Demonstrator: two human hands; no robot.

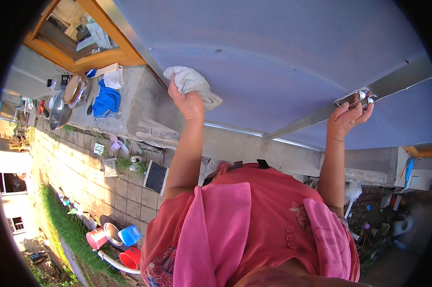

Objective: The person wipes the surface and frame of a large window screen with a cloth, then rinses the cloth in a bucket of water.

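Observation:
My left hand (pixel 189 101) is closed on a crumpled whitish cloth (pixel 193 83), which lies against a large bluish mesh panel (pixel 283 43). Farther right, my right hand (pixel 346 119) has its fingers curled round a shiny metal handle (pixel 357 99). That piece sits at the grey metal crossbar (pixel 398 81) of the panel's frame; its exact shape is partly covered by my fingers. Both arms are stretched out in front of my body.
On a concrete ledge (pixel 135 95) at the left lie a blue cloth (pixel 106 99), a metal basin (pixel 59 110) and jars. An orange wooden window frame (pixel 125 52) stands above. Red and blue buckets (pixel 129 235) stand on the paved yard (pixel 129 193) at lower left.

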